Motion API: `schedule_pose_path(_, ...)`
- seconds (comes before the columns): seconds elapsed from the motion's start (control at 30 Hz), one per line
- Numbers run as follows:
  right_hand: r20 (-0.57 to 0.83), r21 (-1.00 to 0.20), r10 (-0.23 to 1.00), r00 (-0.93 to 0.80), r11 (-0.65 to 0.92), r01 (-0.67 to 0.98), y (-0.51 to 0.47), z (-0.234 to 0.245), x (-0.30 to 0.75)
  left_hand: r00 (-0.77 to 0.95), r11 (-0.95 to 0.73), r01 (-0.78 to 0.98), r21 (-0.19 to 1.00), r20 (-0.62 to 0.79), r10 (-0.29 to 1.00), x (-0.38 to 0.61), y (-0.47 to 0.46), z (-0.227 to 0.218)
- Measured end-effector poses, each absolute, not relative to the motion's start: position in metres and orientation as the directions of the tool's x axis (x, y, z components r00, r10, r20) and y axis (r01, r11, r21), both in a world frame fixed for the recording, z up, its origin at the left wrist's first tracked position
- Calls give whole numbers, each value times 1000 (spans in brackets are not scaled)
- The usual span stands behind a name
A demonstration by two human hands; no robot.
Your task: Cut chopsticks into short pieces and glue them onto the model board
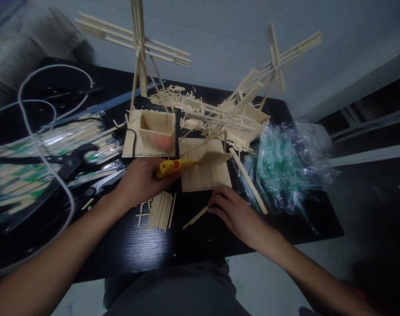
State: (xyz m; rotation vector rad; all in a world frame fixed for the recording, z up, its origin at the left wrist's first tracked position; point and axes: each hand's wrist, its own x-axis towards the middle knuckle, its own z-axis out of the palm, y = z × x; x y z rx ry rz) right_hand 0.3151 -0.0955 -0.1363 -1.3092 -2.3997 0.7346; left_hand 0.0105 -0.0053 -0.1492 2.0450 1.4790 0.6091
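My left hand [141, 181] is closed around a yellow glue gun [171, 167], whose nozzle points right onto a flat panel of wooden sticks [204, 169]. My right hand [233, 210] rests on the black table just below that panel, fingers curled, pinching the end of a loose wooden stick [195, 217]. A small bundle of cut sticks [160, 210] lies under my left hand. Behind the panel stands an open box of sticks [153, 131] with a stick windmill [138, 44] rising from it.
A second stick windmill [275, 55] and a heap of loose sticks [219, 114] sit at the back. Packs of sticks in plastic [48, 153], black scissors [68, 164] and a white cable [35, 131] lie left. Crumpled plastic wrappers [285, 166] lie right. Table edge [318, 232] is near.
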Motion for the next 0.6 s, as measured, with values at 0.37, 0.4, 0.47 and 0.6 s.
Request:
schedule_pose_path(0.37,85,-561,792,-605,540,628,-83,-118,325,329,-267,727,633,20,944,10,-5,-156)
schedule_pose_path(0.4,114,-564,808,-578,532,632,-81,-117,326,340,-285,726,626,34,940,10,-5,-156)
schedule_pose_path(0.47,182,-547,836,-517,523,654,-75,-117,326,361,-319,728,607,57,931,10,-4,-157)
schedule_pose_path(0.6,325,-462,853,-407,519,719,-64,-127,324,356,-332,736,590,80,931,11,-3,-160)
